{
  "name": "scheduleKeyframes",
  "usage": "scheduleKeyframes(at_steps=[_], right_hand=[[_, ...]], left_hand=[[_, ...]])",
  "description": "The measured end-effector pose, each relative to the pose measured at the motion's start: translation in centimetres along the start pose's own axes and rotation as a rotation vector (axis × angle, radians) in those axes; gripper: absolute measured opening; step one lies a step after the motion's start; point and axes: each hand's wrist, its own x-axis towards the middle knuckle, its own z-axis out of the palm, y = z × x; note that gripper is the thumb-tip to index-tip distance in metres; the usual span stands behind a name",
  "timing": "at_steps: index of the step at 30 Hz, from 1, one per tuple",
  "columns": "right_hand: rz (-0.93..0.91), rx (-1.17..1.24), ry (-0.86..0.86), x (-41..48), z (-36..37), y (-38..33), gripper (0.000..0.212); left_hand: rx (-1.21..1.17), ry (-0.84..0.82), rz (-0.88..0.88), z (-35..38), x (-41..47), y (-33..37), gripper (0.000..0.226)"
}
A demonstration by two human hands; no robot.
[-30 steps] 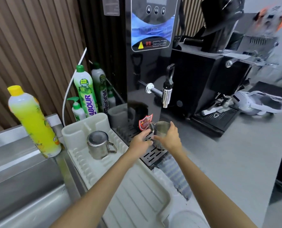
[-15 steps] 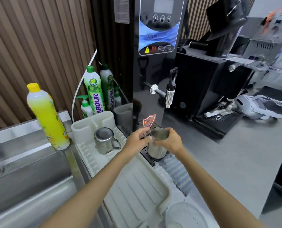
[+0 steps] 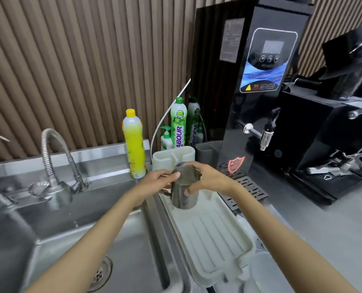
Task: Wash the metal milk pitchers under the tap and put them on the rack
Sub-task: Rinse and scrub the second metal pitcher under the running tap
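Head view: both hands on one steel milk pitcher [image 3: 184,191], held mouth-up and slightly tilted over the back end of the white drying rack [image 3: 213,235], just beside the sink [image 3: 70,240] edge. Right hand [image 3: 209,179] is wrapped round the body from the right. Left hand [image 3: 154,182] pinches the rim on the handle side, thumb across the top. Can't tell if the base clears the rack. Looks unwashed, so my read is the carry to the flexible tap [image 3: 53,149] is next, and that's well apart to the left. Risks: smooth steel plus a rim-only pinch, so if the right hand lets go first it could swing or drop into the basin. A low carry could clip the sink lip. The yellow detergent bottle [image 3: 134,144] stands near the path, so a wide sweep could knock it over. Can't tell if water is running
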Motion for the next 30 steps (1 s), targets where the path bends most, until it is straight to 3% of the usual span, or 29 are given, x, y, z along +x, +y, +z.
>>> scheduleKeyframes(at_steps=[4,10,14,16,19,22,25,28,30], right_hand=[[-0.094,-0.035,-0.148,2.0,4.9,-4.5,0.078],[-0.173,0.002,-0.316,3.2,13.2,-8.5,0.075],[-0.198,0.096,-0.353,3.4,17.8,-8.8,0.077],[-0.223,0.099,-0.363,3.1,19.8,-8.6,0.067],[-0.283,0.044,-0.275,2.4,22.7,-8.0,0.072],[-0.256,0.025,-0.102,2.5,25.0,-7.2,0.089],[-0.213,0.065,-0.061,2.5,25.9,-7.1,0.086],[-0.184,0.130,-0.034,3.0,26.4,-6.9,0.085],[-0.170,0.153,-0.016,3.5,26.8,-6.9,0.085]], left_hand=[[0.015,0.230,-0.060,-5.1,-4.1,-2.6,0.015],[0.346,0.493,-0.138,-9.3,-9.8,-6.7,0.035],[0.297,0.546,-0.214,-11.0,-12.5,-10.4,0.030],[0.288,0.593,-0.247,-11.4,-13.5,-11.6,0.029],[0.235,0.681,-0.276,-11.7,-14.1,-12.8,0.030],[0.200,0.677,-0.278,-11.8,-14.1,-13.4,0.029],[0.115,0.613,-0.269,-12.0,-14.0,-14.1,0.022],[-0.162,0.469,-0.236,-12.6,-14.4,-15.1,0.017],[-0.223,0.444,-0.214,-13.2,-14.8,-16.0,0.014]])
